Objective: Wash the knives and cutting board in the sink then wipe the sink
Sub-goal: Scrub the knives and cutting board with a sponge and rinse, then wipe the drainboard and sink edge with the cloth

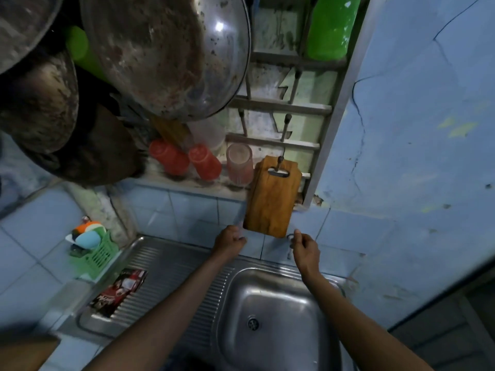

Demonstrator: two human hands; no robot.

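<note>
Hovering below the hanging cutting board (272, 199), both hands (left (229, 241), right (305, 246)) loosely curled, holding nothing.

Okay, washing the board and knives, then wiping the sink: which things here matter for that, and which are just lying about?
For the job:
wooden cutting board hanging on a hook
stainless steel sink
wall tap
green basket of sponges

Lying about:
two red plastic cups
pink ribbed tumbler
hanging metal pans
red sachet
</note>
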